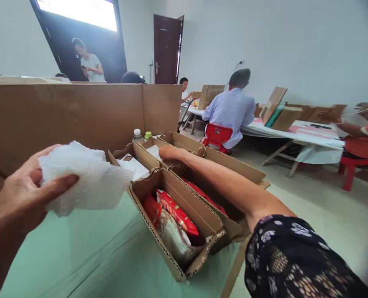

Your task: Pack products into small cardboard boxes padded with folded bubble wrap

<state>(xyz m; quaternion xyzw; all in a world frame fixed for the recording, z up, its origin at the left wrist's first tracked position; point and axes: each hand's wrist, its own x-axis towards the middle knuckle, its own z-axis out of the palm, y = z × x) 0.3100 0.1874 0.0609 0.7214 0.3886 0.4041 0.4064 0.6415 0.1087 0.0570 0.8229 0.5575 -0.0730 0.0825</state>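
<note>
My left hand (25, 186) grips a folded stack of translucent white bubble wrap (84, 178), thumb on top, held above the table at the left. Stretched across the cardboard boxes, my right hand (169, 154) reaches down into a back box beside some white material (154, 152). Its fingers are hidden, so I cannot tell whether they hold anything. The nearest cardboard box (176, 258) contains red and clear plastic packets (177, 213). Another red packet (202, 194) lies in the box beneath my right forearm. White card-like items (134, 166) sit in the back left box.
A tall cardboard panel (78, 120) stands behind the boxes. A bottle with a white cap (137, 135) and a green cap (148, 135) show beyond them. Pale green sheeting covers the table (87, 252). Other people sit at tables to the right; one person stands far left.
</note>
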